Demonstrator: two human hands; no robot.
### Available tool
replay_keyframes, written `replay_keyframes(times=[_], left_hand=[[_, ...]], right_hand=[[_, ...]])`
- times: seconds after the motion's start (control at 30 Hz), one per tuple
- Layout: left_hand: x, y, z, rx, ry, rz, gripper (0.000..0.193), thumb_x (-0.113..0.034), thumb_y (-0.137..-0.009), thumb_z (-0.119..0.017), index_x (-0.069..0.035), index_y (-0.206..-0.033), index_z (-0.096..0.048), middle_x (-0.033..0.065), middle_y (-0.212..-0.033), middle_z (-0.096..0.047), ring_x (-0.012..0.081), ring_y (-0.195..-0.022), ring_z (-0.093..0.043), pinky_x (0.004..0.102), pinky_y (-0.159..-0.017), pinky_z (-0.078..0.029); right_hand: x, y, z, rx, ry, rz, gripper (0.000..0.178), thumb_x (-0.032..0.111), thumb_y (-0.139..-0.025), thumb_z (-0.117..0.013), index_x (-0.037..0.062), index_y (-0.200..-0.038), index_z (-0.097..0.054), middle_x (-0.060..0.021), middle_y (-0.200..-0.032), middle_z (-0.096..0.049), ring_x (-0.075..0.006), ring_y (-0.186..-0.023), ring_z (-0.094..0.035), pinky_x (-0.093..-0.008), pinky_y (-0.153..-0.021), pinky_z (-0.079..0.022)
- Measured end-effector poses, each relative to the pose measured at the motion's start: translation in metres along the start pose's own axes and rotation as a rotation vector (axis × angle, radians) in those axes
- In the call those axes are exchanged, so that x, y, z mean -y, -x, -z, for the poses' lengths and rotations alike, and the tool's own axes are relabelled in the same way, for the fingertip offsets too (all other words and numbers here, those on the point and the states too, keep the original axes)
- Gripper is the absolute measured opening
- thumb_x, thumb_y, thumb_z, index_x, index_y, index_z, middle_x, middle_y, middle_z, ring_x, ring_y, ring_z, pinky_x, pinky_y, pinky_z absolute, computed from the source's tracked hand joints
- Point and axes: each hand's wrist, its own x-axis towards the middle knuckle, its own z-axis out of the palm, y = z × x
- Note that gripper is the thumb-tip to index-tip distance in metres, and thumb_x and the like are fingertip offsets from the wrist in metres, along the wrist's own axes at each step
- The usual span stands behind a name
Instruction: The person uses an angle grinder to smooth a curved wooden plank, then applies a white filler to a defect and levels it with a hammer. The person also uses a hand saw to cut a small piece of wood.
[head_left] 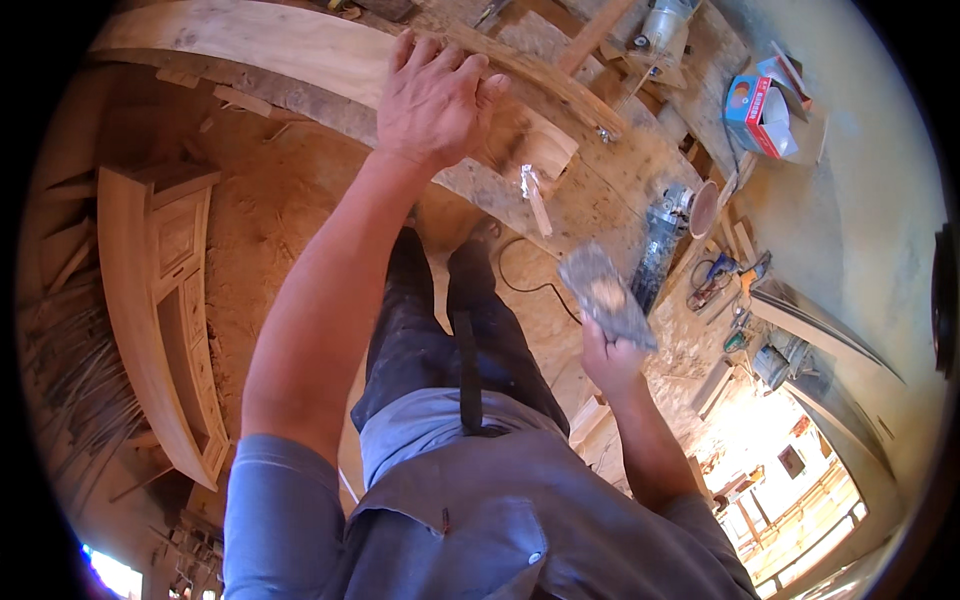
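A long pale wooden board (270, 42) curves across the top in this fisheye view and ends near a darker, rounded notch. My left hand (435, 100) lies over it, fingers bent at its far edge and fingertips hidden. At my right side, my right hand (612, 358) is closed around a grey, oblong block-like tool (608, 295) with a tan patch on its face. Motion smears this tool, so I cannot make out its exact kind. Between the hands, a thin wood stick (540, 208) with a white blob at one end lies on the workbench (590, 190).
An angle grinder (658, 240) rests on the bench's right side. Beyond it are an open blue-and-red carton (757, 118) and a metal power tool (660, 25). A black cord (540, 288) loops beside my legs. To the left stands a wooden cabinet (165, 300) with panelled fronts.
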Motion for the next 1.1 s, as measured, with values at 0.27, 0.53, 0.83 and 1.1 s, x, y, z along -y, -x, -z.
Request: replay_keyframes(times=[0.27,0.53,0.83,1.1], left_hand=[[-0.004,-0.008,0.001,0.065,-0.038,0.005,0.024,-0.031,-0.098,-0.058,-0.011,-0.092,-0.071,0.0055,-0.098,-0.067,0.0300,-0.104,-0.058,0.0495,-0.111,-0.034],[-0.007,-0.008,0.000,0.075,-0.045,-0.012,0.023,-0.030,-0.098,-0.058,-0.011,-0.092,-0.070,0.0078,-0.096,-0.066,0.0322,-0.104,-0.057,0.0520,-0.112,-0.033],[-0.010,-0.007,0.008,0.144,-0.105,-0.011,0.025,-0.030,-0.100,-0.055,-0.010,-0.092,-0.067,0.0111,-0.098,-0.065,0.0347,-0.105,-0.057,0.0542,-0.112,-0.032],[-0.007,-0.016,0.016,0.230,-0.083,-0.092,0.027,-0.032,-0.098,-0.056,-0.007,-0.098,-0.067,0.0149,-0.101,-0.063,0.0382,-0.105,-0.056,0.0552,-0.112,-0.031]], right_hand=[[-0.029,-0.018,-0.039,-0.038,0.195,-0.084,0.026,0.014,-0.088,-0.072,-0.0006,-0.106,-0.061,-0.0193,-0.078,-0.067,-0.0421,-0.071,-0.068,-0.0470,-0.061,-0.053],[-0.046,-0.009,-0.044,0.012,0.160,0.045,0.026,0.006,-0.083,-0.074,0.0025,-0.103,-0.058,-0.0158,-0.074,-0.062,-0.0385,-0.066,-0.064,-0.0470,-0.062,-0.052],[-0.050,-0.018,-0.026,-0.100,-0.369,-0.679,0.029,0.019,-0.089,-0.074,-0.0030,-0.103,-0.060,-0.0047,-0.071,-0.061,-0.0164,-0.056,-0.058,-0.0369,-0.053,-0.048],[-0.063,-0.104,0.012,0.099,0.265,-0.765,0.027,0.010,-0.083,-0.072,0.0009,-0.107,-0.064,-0.0220,-0.091,-0.071,-0.0446,-0.087,-0.068,-0.0509,-0.080,-0.054]])
